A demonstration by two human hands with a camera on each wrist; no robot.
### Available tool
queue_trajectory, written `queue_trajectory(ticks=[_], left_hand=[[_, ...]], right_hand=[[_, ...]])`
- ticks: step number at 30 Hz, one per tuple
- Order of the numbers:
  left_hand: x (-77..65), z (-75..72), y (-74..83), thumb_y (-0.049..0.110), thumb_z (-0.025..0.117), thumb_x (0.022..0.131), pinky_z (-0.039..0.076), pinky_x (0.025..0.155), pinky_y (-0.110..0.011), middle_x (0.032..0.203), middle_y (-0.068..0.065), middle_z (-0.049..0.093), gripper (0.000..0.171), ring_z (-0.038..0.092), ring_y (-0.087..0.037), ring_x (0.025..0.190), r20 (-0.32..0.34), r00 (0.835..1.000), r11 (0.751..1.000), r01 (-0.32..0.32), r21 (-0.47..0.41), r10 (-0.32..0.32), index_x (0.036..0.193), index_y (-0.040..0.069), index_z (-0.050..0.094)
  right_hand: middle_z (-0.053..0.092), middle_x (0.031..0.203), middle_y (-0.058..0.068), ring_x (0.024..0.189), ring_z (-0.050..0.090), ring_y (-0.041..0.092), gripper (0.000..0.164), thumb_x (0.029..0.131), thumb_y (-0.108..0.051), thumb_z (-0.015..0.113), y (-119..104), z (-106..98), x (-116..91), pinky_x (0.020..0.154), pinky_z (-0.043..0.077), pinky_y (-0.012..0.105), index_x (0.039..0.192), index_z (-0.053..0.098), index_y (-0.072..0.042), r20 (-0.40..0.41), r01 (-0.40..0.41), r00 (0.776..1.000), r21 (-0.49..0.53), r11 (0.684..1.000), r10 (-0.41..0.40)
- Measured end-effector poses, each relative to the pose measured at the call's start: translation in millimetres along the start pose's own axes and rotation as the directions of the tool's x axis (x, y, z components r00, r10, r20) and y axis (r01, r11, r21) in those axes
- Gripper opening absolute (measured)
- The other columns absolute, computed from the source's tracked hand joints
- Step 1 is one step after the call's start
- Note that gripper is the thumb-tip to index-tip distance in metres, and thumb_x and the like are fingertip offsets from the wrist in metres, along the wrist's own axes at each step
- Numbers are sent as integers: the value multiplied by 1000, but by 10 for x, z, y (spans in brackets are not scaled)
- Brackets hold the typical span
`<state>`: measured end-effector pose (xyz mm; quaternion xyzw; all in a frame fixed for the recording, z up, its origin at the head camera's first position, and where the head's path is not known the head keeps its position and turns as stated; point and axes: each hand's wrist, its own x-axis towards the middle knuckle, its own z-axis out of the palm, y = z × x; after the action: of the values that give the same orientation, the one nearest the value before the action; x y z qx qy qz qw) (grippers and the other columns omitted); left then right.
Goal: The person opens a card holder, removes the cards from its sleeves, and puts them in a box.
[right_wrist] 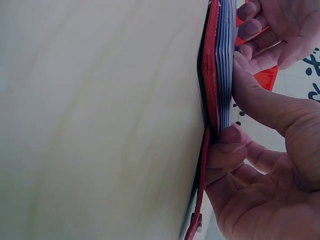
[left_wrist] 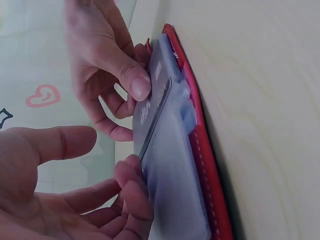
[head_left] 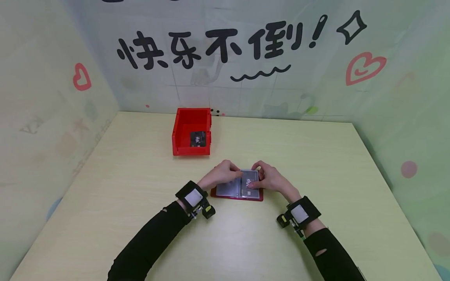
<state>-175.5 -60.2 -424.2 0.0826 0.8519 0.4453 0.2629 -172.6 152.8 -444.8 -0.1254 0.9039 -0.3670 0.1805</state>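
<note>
A red card holder [head_left: 261, 196] lies spread on the table, its clear plastic sleeves [left_wrist: 175, 185] facing up. A dark grey "VIP" card [left_wrist: 150, 112] shows in the sleeve on the right side. My right hand [head_left: 272, 178] grips that side's edge, thumb [left_wrist: 140, 87] on the card and fingers curled at the sleeve stack. On the other side, the fingertips of my left hand [head_left: 224, 173] touch the sleeve near the card's edge; its thumb [left_wrist: 75, 142] stands apart from the fingers. A red strap with a metal snap [right_wrist: 198, 222] sticks out beside the right hand.
A red open bin [head_left: 191, 151] stands behind the card holder, towards the back wall, with a black "VIP" card [head_left: 198, 139] inside. Printed wall sheets surround the light wooden table [head_left: 105, 195] at the back and both sides.
</note>
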Motion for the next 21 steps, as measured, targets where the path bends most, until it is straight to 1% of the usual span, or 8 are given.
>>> queue_trajectory(ticks=[3,6,8,11,14,17,21], left_hand=[[-11,-19,1,25,60,99,41,62,-24,72,-6,53,30,53,-18,69,29,1000,1000,-7,-26,7,111,1,75],[-8,-35,-6,26,60,100,41,59,-23,64,-4,52,31,51,-16,61,47,999,999,-2,-34,4,100,-1,74],[5,-39,-11,27,60,99,41,58,-21,63,-2,52,31,51,-15,59,57,998,999,16,-39,-14,95,-1,72],[27,-38,-28,27,61,99,42,55,-20,62,-1,51,31,51,-14,56,72,997,997,39,-70,-34,92,-1,71],[50,-32,-46,26,61,99,43,52,-18,59,-1,51,30,50,-13,53,76,996,996,46,-80,-40,85,1,69],[84,-13,-74,25,63,99,41,49,-17,56,0,50,30,48,-12,49,62,997,998,40,-49,-37,79,3,67],[109,9,-91,23,65,97,42,46,-18,54,0,50,26,48,-12,47,36,999,999,37,-5,-36,79,4,68]], right_hand=[[47,82,7,79,49,20,52,82,-18,84,0,1,5,67,37,28,121,52,-5,2,3,1000,-5,1000,-3],[47,82,7,79,49,20,52,82,-18,84,-4,2,5,66,37,28,121,52,-4,4,8,1000,-13,1000,-8],[47,82,7,78,48,20,52,82,-18,84,0,2,7,66,37,28,121,52,-4,2,15,1000,-16,1000,-15],[47,81,6,77,48,20,53,82,-18,84,4,4,8,66,37,28,121,52,-4,-2,19,1000,-17,1000,-19],[47,80,6,77,48,20,53,82,-20,84,10,6,12,66,37,29,121,52,-4,-5,19,1000,-16,1000,-19],[46,80,6,77,48,20,53,82,-20,84,10,3,7,67,36,29,121,52,-5,-5,15,1000,-14,1000,-15],[46,80,5,77,48,19,53,82,-21,84,17,-2,7,67,36,28,121,52,-5,-2,14,1000,-21,1000,-14]])
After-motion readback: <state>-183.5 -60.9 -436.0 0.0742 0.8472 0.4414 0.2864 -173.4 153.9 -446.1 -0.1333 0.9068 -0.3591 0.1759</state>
